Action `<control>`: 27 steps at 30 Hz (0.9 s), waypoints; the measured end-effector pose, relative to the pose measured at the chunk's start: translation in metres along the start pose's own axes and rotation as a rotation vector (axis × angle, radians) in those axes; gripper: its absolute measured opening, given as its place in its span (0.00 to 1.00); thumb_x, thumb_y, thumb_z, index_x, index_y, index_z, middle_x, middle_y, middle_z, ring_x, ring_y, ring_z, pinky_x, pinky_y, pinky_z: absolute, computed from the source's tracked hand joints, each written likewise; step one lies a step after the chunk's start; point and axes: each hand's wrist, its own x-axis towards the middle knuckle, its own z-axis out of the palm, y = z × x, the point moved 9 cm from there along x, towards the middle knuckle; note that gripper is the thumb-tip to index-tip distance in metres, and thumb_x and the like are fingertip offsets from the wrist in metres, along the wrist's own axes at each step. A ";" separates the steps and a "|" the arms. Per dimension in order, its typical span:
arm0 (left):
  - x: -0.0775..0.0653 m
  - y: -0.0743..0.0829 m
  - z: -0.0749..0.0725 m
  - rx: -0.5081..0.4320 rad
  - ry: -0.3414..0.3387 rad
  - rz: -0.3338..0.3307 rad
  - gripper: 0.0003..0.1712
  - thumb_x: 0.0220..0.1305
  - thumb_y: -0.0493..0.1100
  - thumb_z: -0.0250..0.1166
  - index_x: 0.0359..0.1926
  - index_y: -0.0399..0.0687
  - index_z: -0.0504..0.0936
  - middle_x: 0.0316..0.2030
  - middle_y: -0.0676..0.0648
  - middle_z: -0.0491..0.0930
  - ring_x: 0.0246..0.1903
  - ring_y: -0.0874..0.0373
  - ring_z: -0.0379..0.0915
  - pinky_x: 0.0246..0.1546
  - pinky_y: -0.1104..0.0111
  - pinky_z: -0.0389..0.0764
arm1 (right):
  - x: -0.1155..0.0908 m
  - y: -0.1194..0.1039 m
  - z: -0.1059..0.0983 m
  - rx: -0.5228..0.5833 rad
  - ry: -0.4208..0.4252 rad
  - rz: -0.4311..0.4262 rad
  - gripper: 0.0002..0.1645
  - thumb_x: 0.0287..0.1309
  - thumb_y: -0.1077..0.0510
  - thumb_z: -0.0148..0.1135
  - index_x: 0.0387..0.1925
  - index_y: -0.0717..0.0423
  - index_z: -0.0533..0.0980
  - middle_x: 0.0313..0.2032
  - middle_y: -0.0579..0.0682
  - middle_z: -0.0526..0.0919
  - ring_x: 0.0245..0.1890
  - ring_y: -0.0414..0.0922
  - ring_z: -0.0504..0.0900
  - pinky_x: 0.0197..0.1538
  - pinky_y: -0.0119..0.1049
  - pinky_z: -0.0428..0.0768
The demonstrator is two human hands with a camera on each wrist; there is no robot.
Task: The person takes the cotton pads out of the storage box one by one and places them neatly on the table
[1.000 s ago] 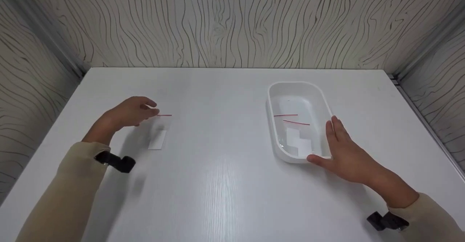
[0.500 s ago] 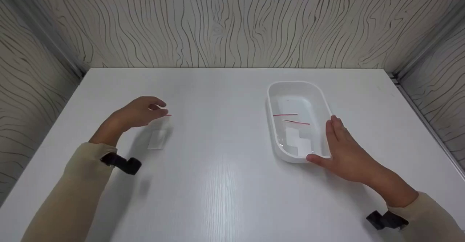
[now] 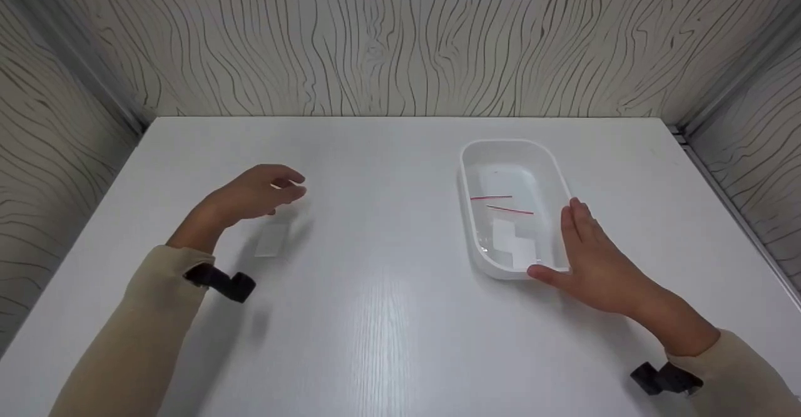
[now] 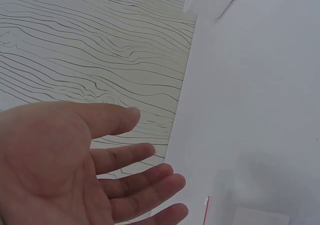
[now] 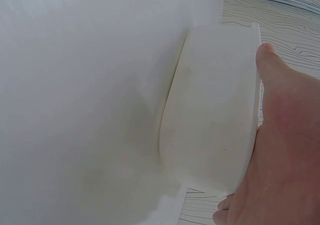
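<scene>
My left hand (image 3: pixel 260 195) hovers over the left part of the table with its fingers loosely spread and nothing in them. Beneath it lies a small clear zip bag with a white card (image 3: pixel 271 240) in it; the hand hides its top in the head view. In the left wrist view, the bag's red seal line (image 4: pixel 206 210) shows beyond the fingertips. My right hand (image 3: pixel 594 267) rests against the near right corner of a white plastic tub (image 3: pixel 466 216), thumb at the near rim and straight fingers along the right side. Two more red-lined zip bags (image 3: pixel 513 248) lie inside the tub.
The white table (image 3: pixel 375 329) carries the tub on its right half. A wood-grain patterned panel (image 3: pixel 400 41) rises along the far edge, with similar panels at both sides.
My left hand has shifted to the right over the zip bag, so its red line is now covered in the head view. My right hand and the tub have stayed put.
</scene>
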 end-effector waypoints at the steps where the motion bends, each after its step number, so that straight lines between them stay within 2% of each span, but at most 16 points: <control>1: 0.000 0.001 0.001 -0.002 0.001 0.001 0.31 0.78 0.50 0.55 0.72 0.36 0.67 0.66 0.34 0.69 0.60 0.39 0.71 0.59 0.50 0.78 | 0.000 0.000 0.000 -0.001 0.000 -0.001 0.75 0.62 0.25 0.59 0.76 0.74 0.31 0.77 0.71 0.27 0.77 0.68 0.29 0.74 0.66 0.43; 11: 0.004 0.002 0.005 -0.032 0.005 0.025 0.27 0.78 0.48 0.55 0.70 0.39 0.70 0.65 0.37 0.71 0.61 0.42 0.72 0.60 0.52 0.78 | -0.001 0.000 0.000 0.005 -0.019 0.020 0.74 0.62 0.24 0.57 0.76 0.73 0.30 0.77 0.69 0.25 0.77 0.66 0.27 0.74 0.66 0.42; 18: 0.004 0.005 0.010 -0.043 0.002 0.013 0.27 0.77 0.49 0.56 0.70 0.41 0.70 0.64 0.39 0.71 0.61 0.44 0.72 0.60 0.52 0.77 | -0.001 0.000 0.000 -0.006 -0.014 0.023 0.75 0.61 0.23 0.57 0.76 0.74 0.32 0.77 0.70 0.26 0.77 0.67 0.29 0.73 0.68 0.45; 27: 0.008 0.011 0.018 -0.161 -0.041 0.095 0.25 0.77 0.46 0.57 0.69 0.43 0.71 0.66 0.39 0.71 0.61 0.46 0.73 0.61 0.54 0.78 | -0.001 0.000 0.000 -0.003 -0.011 0.012 0.73 0.63 0.25 0.57 0.76 0.73 0.32 0.78 0.69 0.26 0.77 0.66 0.27 0.74 0.67 0.43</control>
